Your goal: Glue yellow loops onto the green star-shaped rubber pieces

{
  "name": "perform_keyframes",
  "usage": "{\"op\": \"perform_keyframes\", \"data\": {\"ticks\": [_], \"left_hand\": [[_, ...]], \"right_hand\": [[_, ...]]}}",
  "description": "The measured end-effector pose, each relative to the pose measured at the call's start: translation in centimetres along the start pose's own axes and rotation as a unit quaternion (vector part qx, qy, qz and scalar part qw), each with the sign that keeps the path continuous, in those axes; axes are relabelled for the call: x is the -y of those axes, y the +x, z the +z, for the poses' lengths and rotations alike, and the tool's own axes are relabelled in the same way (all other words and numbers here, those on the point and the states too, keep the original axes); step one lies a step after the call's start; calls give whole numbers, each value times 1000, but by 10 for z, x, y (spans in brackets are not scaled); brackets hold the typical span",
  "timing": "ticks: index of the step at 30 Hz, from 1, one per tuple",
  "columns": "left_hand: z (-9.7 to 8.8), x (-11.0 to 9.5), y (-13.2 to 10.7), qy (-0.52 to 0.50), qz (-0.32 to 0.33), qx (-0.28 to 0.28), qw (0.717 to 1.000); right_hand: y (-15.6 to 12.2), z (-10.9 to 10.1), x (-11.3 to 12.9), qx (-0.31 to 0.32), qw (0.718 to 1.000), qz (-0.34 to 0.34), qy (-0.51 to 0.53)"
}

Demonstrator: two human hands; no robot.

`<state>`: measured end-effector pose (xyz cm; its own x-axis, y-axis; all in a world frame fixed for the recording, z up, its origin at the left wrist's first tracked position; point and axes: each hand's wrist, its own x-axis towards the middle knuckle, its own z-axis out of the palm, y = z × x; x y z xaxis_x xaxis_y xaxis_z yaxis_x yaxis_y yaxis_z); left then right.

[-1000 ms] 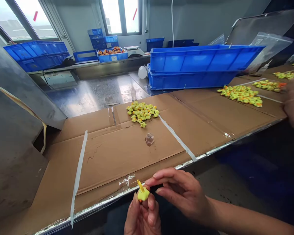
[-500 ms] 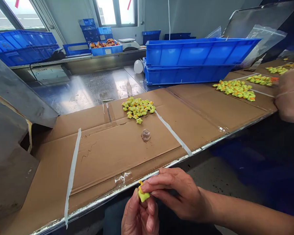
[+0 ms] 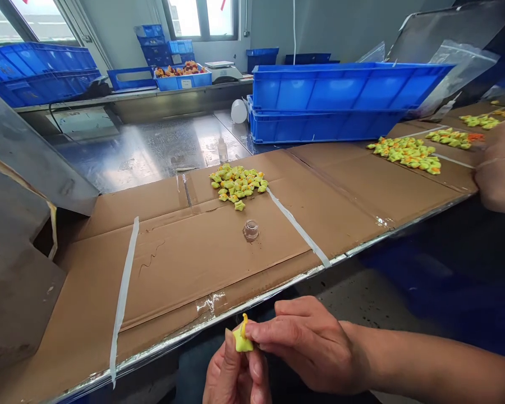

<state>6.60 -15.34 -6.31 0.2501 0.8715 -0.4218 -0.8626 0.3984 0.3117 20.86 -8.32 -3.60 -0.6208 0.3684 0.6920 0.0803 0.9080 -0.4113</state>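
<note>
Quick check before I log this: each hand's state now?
Left hand: closed, holding a yellow-green piece.
Right hand: fingers at its yellow strip; grip can't be told.

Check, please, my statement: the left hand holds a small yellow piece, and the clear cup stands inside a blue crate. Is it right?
Not entirely: the clear cup stands on the cardboard, as the head view shows. The left hand does hold a small yellow piece.

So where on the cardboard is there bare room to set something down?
Two patches: between the left tape strip and the clear cup, and from the tape right of the cup to the large yellow pile. It is crowded behind the cup, at the left yellow pile, and far right, among more yellow pieces.
</note>
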Motion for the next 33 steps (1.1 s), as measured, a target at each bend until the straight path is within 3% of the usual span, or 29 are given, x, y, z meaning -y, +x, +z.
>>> {"op": "perform_keyframes", "data": {"ticks": [4, 7, 10, 13, 17, 22, 33], "left_hand": [[9, 3, 2, 15, 121, -2, 993], [15, 9, 2, 68, 259, -17, 963], [10, 17, 4, 120, 330, -56, 935], [0, 23, 6, 134, 336, -63, 930], [-8, 27, 7, 149, 333, -45, 930], [-7, 28, 5, 185, 349, -27, 918], [-5, 27, 4, 201, 362, -55, 909]], "right_hand": [[1, 2, -1, -26, 998, 16, 61], [-2, 9, 3, -90, 980, 111, 138], [-10, 19, 8, -125, 943, 208, 226], [-18, 23, 11, -132, 928, 228, 263], [-22, 18, 12, -115, 938, 218, 244], [-23, 13, 11, -114, 948, 179, 236], [-24, 13, 12, -111, 955, 188, 203]]}}
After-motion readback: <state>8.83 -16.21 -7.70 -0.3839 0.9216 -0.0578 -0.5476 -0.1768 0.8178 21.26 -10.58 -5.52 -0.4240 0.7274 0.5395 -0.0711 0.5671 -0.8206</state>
